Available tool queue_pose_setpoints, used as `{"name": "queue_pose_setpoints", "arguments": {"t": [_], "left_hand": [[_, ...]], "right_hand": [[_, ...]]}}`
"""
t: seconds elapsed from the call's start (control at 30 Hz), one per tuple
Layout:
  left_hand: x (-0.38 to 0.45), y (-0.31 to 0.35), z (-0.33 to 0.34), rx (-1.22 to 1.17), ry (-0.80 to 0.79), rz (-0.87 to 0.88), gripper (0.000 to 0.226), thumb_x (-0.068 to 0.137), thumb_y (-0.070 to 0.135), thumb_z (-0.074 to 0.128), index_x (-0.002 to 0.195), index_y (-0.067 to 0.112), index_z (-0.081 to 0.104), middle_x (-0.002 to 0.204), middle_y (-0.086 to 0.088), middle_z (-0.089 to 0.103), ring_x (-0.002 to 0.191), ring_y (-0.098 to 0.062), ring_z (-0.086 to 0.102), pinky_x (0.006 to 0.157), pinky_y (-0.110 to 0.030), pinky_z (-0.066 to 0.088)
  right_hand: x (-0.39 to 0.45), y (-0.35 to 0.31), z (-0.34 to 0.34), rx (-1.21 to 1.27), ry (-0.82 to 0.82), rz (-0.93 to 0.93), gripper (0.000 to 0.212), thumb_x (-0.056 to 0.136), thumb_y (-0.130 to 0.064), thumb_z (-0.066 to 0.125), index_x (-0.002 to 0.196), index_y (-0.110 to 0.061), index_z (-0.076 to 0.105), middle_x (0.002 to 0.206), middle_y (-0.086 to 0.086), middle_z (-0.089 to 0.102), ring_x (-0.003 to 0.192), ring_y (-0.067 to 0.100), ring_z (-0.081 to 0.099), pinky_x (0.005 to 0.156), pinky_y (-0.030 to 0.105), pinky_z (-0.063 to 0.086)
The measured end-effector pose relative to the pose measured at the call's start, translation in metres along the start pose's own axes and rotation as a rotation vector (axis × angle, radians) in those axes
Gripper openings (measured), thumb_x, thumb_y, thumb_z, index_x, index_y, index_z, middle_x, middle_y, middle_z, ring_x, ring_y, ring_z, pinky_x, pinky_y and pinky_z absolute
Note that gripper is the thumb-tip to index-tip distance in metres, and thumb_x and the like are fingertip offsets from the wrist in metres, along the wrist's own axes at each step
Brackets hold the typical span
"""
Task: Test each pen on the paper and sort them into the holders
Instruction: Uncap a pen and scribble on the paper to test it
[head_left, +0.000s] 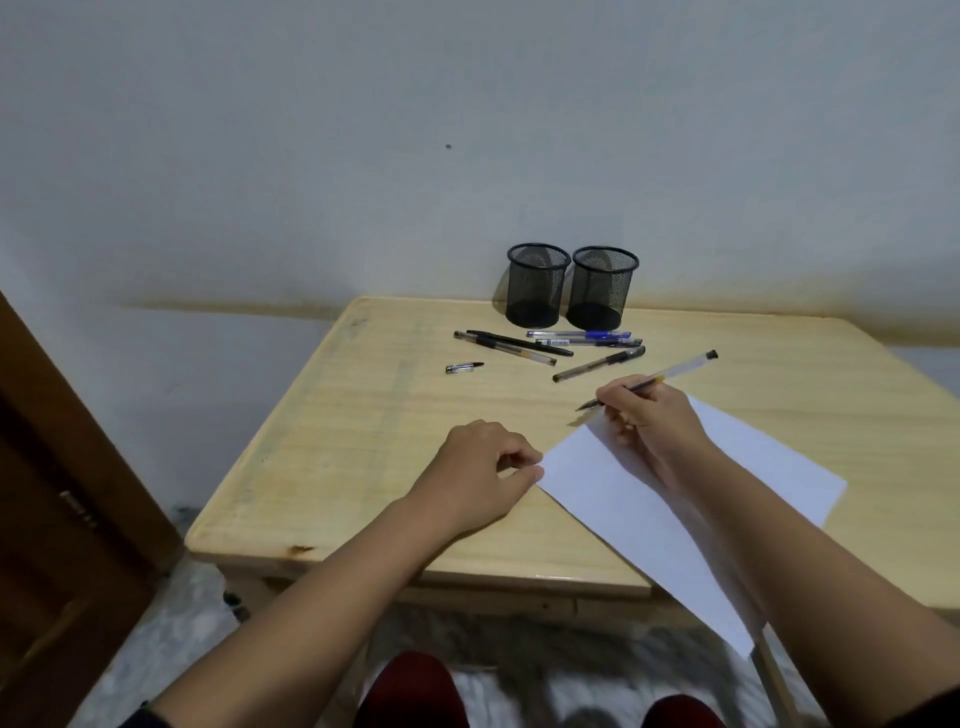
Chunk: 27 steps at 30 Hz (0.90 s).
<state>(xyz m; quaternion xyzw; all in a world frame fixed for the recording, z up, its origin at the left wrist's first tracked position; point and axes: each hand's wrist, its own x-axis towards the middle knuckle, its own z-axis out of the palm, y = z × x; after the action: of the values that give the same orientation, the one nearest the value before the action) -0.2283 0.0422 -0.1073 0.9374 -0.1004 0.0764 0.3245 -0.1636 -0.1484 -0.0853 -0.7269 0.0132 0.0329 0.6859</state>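
Note:
My right hand (649, 421) grips a clear-barrelled pen (675, 371) in a writing hold, its uncapped tip just past the top corner of the white paper (623, 493). My left hand (483, 467) pinches the paper's left corner with thumb and fingers. Two black mesh holders, the left one (537, 285) and the right one (602, 288), stand side by side at the table's far edge; nothing pokes out of either. Several pens lie in front of them: black ones (511, 347), blue ones (584, 338) and a dark one (597, 364). A loose pen cap (463, 367) lies to the left.
The light wooden table (337, 441) stands against a white wall. The paper overhangs the table's near edge. A brown wooden door (62, 519) is at the left, and my knees in red (410, 691) show below the table.

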Motion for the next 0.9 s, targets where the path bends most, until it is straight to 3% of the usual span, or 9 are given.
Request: {"name": "queue_pose_setpoints", "arguments": {"t": [0.17,0.3,0.5,0.73,0.9], "left_hand": [[0.006,0.000,-0.004,-0.066,-0.061,0.002,0.017,0.082,0.028,0.068,0.097,0.026,0.073,0.097,0.009,0.069,0.086,-0.001,0.059,0.074,-0.004,0.039],[0.006,-0.004,-0.002,-0.096,-0.040,0.024,0.014,0.079,0.029,0.071,0.093,0.027,0.073,0.089,0.012,0.068,0.080,0.003,0.060,0.071,-0.002,0.040],[0.008,-0.009,-0.004,-0.107,-0.044,0.050,0.010,0.081,0.023,0.068,0.089,0.027,0.073,0.080,0.019,0.060,0.076,0.008,0.057,0.067,0.006,0.036],[0.009,-0.012,-0.005,-0.110,-0.045,0.050,0.009,0.082,0.022,0.068,0.088,0.026,0.074,0.078,0.020,0.060,0.075,0.005,0.056,0.064,0.006,0.036],[0.008,-0.013,-0.005,-0.120,-0.039,0.047,0.007,0.082,0.021,0.069,0.085,0.024,0.073,0.076,0.019,0.060,0.073,0.004,0.056,0.064,0.004,0.037]], "right_hand": [[-0.025,-0.002,0.007,-0.069,-0.023,-0.048,0.008,0.085,-0.015,0.063,0.083,-0.008,0.067,0.064,0.002,0.053,0.058,0.012,0.045,0.055,0.022,0.037],[-0.041,0.002,0.020,-0.127,-0.021,-0.082,0.012,0.086,-0.016,0.058,0.079,-0.008,0.065,0.062,0.003,0.055,0.055,0.012,0.046,0.050,0.022,0.037],[-0.045,0.018,0.024,-0.325,-0.031,-0.225,0.017,0.085,-0.018,0.055,0.072,-0.019,0.065,0.065,-0.001,0.062,0.064,0.013,0.056,0.063,0.030,0.046],[-0.045,0.023,0.026,-0.475,-0.074,-0.308,0.016,0.085,-0.021,0.056,0.074,-0.020,0.068,0.068,-0.003,0.065,0.068,0.013,0.060,0.065,0.029,0.048],[-0.045,0.023,0.027,-0.532,-0.091,-0.338,0.016,0.084,-0.021,0.056,0.073,-0.019,0.068,0.067,-0.002,0.066,0.069,0.018,0.063,0.066,0.036,0.052]]}}
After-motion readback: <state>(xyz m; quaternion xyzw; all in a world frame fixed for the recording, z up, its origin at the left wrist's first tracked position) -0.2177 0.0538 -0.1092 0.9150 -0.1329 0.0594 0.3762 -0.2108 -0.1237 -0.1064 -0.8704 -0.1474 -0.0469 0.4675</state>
